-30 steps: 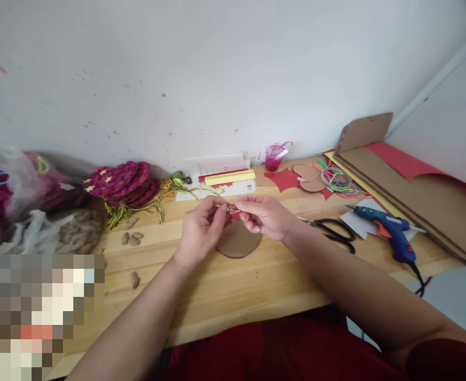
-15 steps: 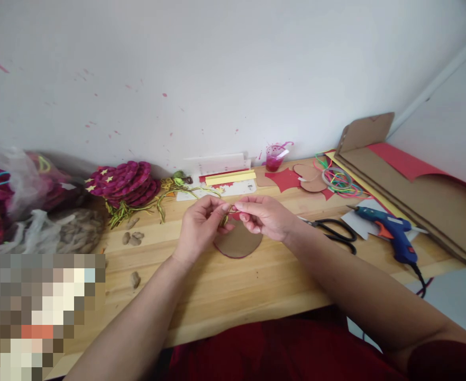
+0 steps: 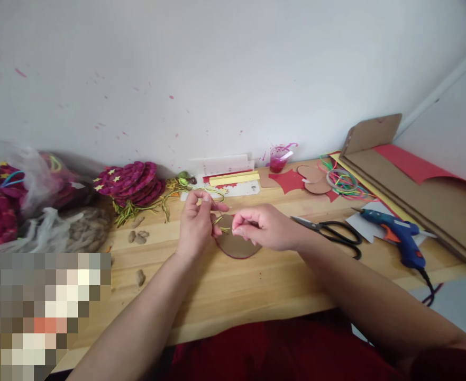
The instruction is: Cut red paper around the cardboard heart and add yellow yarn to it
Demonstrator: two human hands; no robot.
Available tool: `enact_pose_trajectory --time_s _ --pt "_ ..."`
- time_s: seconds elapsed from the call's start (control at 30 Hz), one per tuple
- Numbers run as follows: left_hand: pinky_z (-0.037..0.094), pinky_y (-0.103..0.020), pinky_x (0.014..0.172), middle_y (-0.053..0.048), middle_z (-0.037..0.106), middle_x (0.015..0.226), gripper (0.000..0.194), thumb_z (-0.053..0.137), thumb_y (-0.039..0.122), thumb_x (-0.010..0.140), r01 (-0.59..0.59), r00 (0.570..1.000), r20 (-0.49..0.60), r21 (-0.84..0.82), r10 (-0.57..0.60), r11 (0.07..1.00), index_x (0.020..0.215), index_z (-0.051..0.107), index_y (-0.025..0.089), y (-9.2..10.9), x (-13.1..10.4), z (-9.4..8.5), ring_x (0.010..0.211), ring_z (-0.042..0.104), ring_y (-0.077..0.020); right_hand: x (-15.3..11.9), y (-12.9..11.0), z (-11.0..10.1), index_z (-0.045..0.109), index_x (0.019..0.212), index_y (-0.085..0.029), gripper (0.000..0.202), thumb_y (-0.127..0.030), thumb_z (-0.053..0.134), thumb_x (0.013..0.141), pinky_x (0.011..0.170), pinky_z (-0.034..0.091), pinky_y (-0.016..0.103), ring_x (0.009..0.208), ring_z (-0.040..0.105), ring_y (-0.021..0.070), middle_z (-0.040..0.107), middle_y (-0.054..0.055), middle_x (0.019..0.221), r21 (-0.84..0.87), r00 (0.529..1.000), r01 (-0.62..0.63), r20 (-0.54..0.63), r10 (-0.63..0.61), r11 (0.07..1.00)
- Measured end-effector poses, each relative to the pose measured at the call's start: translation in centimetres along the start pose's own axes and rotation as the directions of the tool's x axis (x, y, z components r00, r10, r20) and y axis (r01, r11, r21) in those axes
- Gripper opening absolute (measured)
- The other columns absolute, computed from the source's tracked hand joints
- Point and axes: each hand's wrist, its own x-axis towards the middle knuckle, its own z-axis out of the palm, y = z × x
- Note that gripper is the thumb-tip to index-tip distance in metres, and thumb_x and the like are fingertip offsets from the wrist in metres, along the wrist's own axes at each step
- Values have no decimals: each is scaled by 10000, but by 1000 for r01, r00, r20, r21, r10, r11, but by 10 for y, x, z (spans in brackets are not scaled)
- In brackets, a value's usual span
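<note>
My left hand (image 3: 198, 219) is closed on a yellow-green piece of yarn (image 3: 225, 229), pinched between thumb and fingers. A loop of the yarn rises behind the hand, and short strands stick out toward the right. Close by, my right hand (image 3: 262, 227) has its thumb and fingers pinched together beside the strand ends; whether it grips a strand is hidden. Below both hands lies a round cardboard disc (image 3: 238, 248) with a dark red edge, partly covered by them. Black-handled scissors (image 3: 328, 230) rest just right of my right hand.
A blue glue gun (image 3: 401, 233) and stacked cardboard (image 3: 411, 190) are at the right. Along the wall stand a cup of magenta paint (image 3: 280, 159), colored cords (image 3: 344, 182) and purple star-trimmed pieces (image 3: 131, 182). Peanuts (image 3: 138, 236) and a plastic bag (image 3: 50, 233) lie at the left.
My hands, which were together at the yarn, have come apart slightly. The right hand has moved down and turned, and strand ends now show between them. The view has shifted a little.
</note>
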Motion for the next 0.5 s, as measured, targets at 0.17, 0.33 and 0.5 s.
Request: enact_pose_trajectory --time_s 0.17,0.33,0.5 --pt "243 -119 312 63 632 651 295 689 382 890 53 999 3 -182 -53 982 873 440 223 3 4 0 311 359 -25 5 5 4 623 857 -184 119 -287 644 913 536 433 218 584 557 96 588 -28 682 264 995 41 -97 -16 964" --pt "221 -120 309 85 556 614 303 709 382 882 141 990 65 -256 -129 956 880 447 228 1 -1 3 320 341 -28 12 9 11 568 848 -194 299 -384 798 824 643 512 228 812 706 126 688 27 1087 811 993 120 -105 -60 572" --pt "257 -120 309 92 500 603 264 685 345 903 129 992 43 -229 -123 965 848 457 224 0 2 -1 330 340 -32 12 14 22 559 839 -187 355 -422 824 816 666 524 216 773 730 129 678 -21 798 832 1000 23 -12 -24 554"
